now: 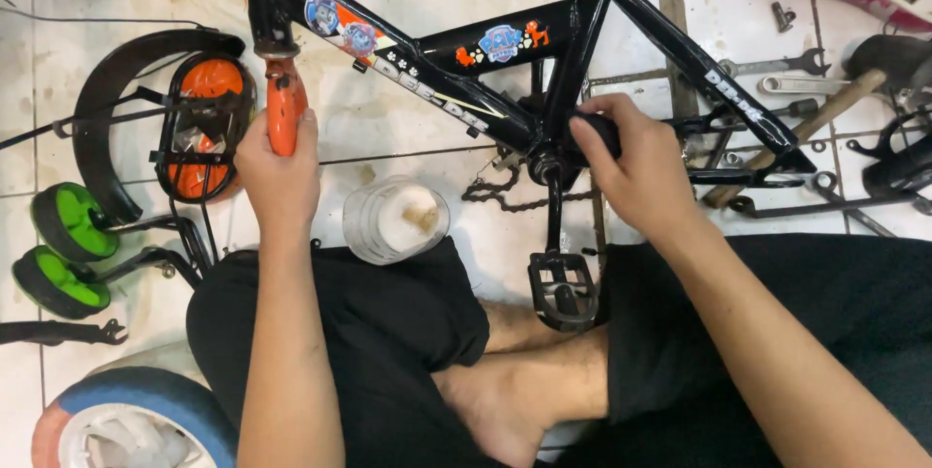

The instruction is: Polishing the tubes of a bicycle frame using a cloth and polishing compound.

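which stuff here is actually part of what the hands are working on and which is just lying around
In hand:
- left hand gripping the orange fork
- right hand on a black part at the crank
- black bike frame
- pedal
- loose chain

Lying about:
- green training wheels
- black mudguard
- clear plastic tub
- wrenches
- blue-tyred wheel

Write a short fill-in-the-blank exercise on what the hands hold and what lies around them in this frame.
1. The left hand grips the ____ fork leg below the black bike frame.
2. The right hand is closed on a black tool at the frame's ____ bracket.
3. The two small training wheels have ____ hubs.
4. The loose chain lies on the tiled ____.

Missing words: orange; bottom; green; floor
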